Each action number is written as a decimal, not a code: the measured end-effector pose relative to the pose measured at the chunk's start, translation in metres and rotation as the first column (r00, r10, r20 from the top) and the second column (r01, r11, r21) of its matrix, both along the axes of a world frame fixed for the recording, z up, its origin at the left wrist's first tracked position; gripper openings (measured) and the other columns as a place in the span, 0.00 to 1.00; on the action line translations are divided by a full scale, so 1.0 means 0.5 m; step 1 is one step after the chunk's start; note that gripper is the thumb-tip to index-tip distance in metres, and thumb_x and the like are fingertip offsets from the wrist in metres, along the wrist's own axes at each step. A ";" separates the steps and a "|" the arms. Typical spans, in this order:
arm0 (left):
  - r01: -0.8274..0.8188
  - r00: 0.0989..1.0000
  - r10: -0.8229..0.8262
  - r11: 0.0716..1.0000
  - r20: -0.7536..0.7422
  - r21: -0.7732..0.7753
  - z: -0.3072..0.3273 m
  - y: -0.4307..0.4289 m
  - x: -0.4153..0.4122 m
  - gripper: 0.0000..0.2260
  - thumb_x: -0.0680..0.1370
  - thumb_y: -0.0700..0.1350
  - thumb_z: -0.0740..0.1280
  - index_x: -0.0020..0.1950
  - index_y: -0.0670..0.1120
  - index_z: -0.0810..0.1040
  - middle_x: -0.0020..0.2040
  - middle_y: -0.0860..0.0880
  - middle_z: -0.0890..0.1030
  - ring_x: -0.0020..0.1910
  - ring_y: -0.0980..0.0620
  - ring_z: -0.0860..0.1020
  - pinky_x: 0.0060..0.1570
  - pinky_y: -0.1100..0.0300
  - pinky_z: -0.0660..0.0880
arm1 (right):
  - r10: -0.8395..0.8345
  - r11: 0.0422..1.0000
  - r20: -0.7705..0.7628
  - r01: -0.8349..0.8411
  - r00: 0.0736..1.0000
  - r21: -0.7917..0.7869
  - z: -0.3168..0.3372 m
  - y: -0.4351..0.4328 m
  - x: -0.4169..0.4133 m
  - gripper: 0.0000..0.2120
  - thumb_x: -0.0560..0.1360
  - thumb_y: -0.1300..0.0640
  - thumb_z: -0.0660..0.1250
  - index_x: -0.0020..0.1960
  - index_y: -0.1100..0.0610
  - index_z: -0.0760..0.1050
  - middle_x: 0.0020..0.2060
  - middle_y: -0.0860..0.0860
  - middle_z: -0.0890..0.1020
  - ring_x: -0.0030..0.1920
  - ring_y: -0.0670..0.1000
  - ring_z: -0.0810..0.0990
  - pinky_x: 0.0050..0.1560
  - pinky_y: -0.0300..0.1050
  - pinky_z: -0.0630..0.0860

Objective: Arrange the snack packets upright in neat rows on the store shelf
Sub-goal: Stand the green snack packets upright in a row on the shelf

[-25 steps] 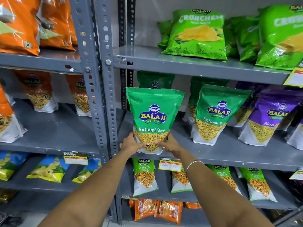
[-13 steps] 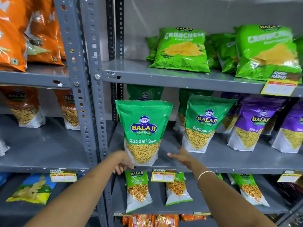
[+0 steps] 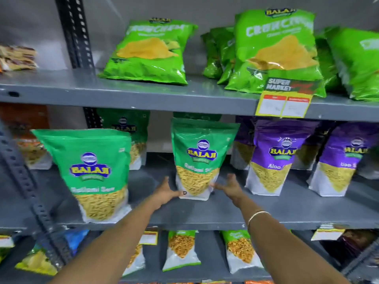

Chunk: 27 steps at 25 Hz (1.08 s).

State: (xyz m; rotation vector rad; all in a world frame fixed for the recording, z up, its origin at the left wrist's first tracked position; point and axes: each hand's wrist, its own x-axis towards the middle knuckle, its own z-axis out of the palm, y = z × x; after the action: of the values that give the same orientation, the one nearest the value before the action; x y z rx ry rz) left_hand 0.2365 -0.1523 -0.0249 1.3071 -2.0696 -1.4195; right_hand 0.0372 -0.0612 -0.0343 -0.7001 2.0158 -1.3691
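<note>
At the far left a grey perforated upright of the rack slants across the view, and behind it blurred orange packets stand at the back of the middle shelf. Just right of the upright, a large green Ratlami Sev packet stands upright at the front edge of that shelf, with no hand on it; another green packet stands behind it near the back wall. Next comes the left hand, its grip spread wide, thumb touching the lower left corner of the middle green packet. That packet stands upright further back on the shelf, leaning slightly, between the two hands. The right hand is at its lower right corner with fingers splayed open, its grip wide and closing on nothing; whether the fingertips touch the pouch cannot be told through the blur. A thin bangle circles the right wrist. To the right, two purple Aloo packets stand upright in a row, with darker ones behind. On the shelf above, bright green Crunchem bags lean back, and a yellow price tag hangs from its front edge. Below, small green-topped packets stand on the lower shelf.
</note>
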 end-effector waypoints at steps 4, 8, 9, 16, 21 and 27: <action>-0.159 0.968 0.174 0.983 -0.178 0.096 -0.025 -0.015 -0.067 0.28 0.61 0.42 0.78 0.57 0.45 0.70 0.61 0.47 0.73 0.65 0.44 0.73 0.66 0.49 0.69 | 0.348 0.936 0.137 -0.336 0.927 -0.103 -0.016 -0.030 -0.023 0.34 0.67 0.70 0.73 0.68 0.64 0.61 0.65 0.54 0.72 0.66 0.54 0.71 0.64 0.48 0.73; -0.261 0.954 0.261 0.965 -0.149 0.022 -0.031 0.012 -0.071 0.17 0.67 0.35 0.75 0.45 0.47 0.69 0.56 0.41 0.77 0.58 0.43 0.77 0.62 0.44 0.73 | 0.356 0.926 0.149 -0.326 0.923 -0.192 -0.020 -0.017 -0.005 0.34 0.66 0.73 0.71 0.69 0.61 0.64 0.60 0.54 0.76 0.59 0.52 0.75 0.49 0.35 0.80; -0.266 0.953 0.264 0.964 -0.145 0.006 -0.028 0.024 -0.067 0.17 0.68 0.35 0.74 0.48 0.45 0.70 0.58 0.39 0.78 0.58 0.44 0.77 0.62 0.45 0.73 | 0.349 0.928 0.158 -0.318 0.924 -0.193 -0.023 -0.009 -0.002 0.35 0.66 0.71 0.73 0.69 0.60 0.64 0.63 0.55 0.75 0.61 0.54 0.75 0.55 0.43 0.79; -0.228 0.972 0.234 0.964 0.031 -0.134 -0.010 0.104 -0.023 0.22 0.68 0.42 0.75 0.57 0.35 0.72 0.61 0.36 0.78 0.61 0.39 0.76 0.55 0.50 0.72 | 0.344 0.937 0.115 -0.333 0.932 -0.102 0.003 0.091 0.041 0.33 0.67 0.66 0.73 0.68 0.61 0.64 0.64 0.57 0.75 0.60 0.55 0.75 0.53 0.45 0.76; -0.216 0.975 0.220 0.969 0.021 -0.118 -0.004 0.126 -0.006 0.25 0.68 0.42 0.75 0.61 0.36 0.72 0.63 0.38 0.78 0.62 0.41 0.75 0.58 0.52 0.72 | 0.345 0.937 0.092 -0.338 0.934 -0.082 0.017 0.123 0.064 0.33 0.68 0.66 0.73 0.69 0.60 0.63 0.63 0.56 0.75 0.59 0.52 0.74 0.52 0.45 0.75; -0.168 0.984 0.174 0.978 0.035 -0.119 -0.004 0.127 0.001 0.26 0.68 0.44 0.76 0.62 0.38 0.71 0.64 0.41 0.78 0.63 0.42 0.75 0.55 0.55 0.71 | 0.348 0.934 0.092 -0.336 0.933 -0.122 0.017 0.136 0.073 0.31 0.67 0.67 0.73 0.67 0.60 0.66 0.65 0.59 0.76 0.62 0.55 0.76 0.60 0.47 0.73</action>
State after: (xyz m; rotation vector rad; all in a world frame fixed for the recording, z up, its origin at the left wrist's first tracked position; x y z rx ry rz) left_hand 0.2372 -0.0890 -0.0271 1.4423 -1.9811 -1.1895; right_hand 0.0737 0.0067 -0.0257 -0.9500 1.6491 -1.2786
